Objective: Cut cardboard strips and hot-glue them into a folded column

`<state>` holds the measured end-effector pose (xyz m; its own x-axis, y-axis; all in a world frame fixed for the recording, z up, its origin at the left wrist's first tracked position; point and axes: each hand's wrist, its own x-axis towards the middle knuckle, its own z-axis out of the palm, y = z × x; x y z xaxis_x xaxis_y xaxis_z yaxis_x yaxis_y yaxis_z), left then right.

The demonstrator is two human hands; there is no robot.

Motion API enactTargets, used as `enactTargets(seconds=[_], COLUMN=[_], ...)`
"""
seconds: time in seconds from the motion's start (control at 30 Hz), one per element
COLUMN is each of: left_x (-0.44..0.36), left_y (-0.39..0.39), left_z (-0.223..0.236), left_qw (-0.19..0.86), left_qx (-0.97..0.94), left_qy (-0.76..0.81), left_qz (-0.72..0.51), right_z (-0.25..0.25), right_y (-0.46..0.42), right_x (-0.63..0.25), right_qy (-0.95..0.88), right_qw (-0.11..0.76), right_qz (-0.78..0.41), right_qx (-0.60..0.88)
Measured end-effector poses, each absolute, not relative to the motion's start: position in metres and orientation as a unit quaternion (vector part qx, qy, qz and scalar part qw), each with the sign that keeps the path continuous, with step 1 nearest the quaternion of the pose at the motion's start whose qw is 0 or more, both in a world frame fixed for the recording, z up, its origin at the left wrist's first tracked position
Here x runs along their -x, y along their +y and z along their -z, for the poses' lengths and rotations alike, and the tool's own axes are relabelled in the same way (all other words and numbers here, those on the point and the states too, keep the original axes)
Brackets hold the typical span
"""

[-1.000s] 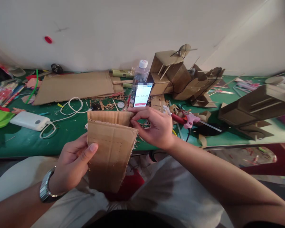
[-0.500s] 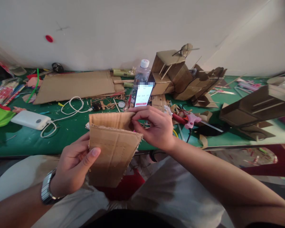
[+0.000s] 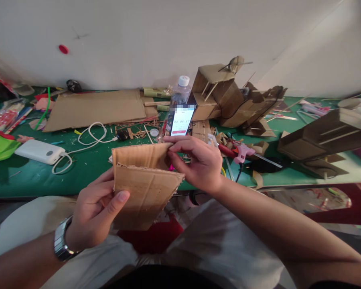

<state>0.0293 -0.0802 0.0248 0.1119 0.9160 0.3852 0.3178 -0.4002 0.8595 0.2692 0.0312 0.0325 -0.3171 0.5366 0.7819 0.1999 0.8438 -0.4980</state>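
A folded piece of cardboard (image 3: pixel 144 196) is held up in front of the table edge, over my lap. Its two flaps stand apart at the top, and its right edge looks ragged. My left hand (image 3: pixel 98 210) grips the left side, thumb on the front flap and fingers behind. With thumb and fingertips, my right hand (image 3: pixel 197 162) pinches the upper right corner of the back flap. A propped phone (image 3: pixel 182 120) showing a timer stands just beyond my right hand.
Cardboard constructions (image 3: pixel 210 92) stand at the back right, with another box-like one (image 3: pixel 325 140) nearer. A pink glue gun (image 3: pixel 243 153) lies right of my right hand. A white power bank (image 3: pixel 39 151) with cable, a cardboard sheet (image 3: pixel 96 108) and a bottle (image 3: pixel 181 91) are on the green table.
The folded cardboard has tipped, its lower end rising slightly, and the gap between its flaps shows wider. Both hands keep their hold with only small shifts.
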Motion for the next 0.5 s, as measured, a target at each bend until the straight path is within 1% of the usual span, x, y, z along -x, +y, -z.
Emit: enactTargets(seconds=[0.17, 0.3, 0.5], left_x=[-0.0269, -0.0299, -0.035], left_y=[-0.0808, -0.0833, -0.0855], left_z=[-0.0241, -0.0262, -0.0285], left_qw=[0.295, 0.362, 0.394], left_qx=[-0.678, -0.605, -0.573], left_qy=[0.465, 0.503, 0.5], left_qz=[-0.487, -0.5, -0.516], right_z=[-0.0267, -0.0246, -0.0313], right_y=[0.0321, 0.0304, 0.0305], right_x=[-0.2687, -0.2702, -0.2736], right_qy=[-0.815, -0.795, -0.803], right_qw=[0.513, 0.525, 0.55], right_qz=[-0.157, -0.185, -0.108], right_qx=[0.218, 0.242, 0.2])
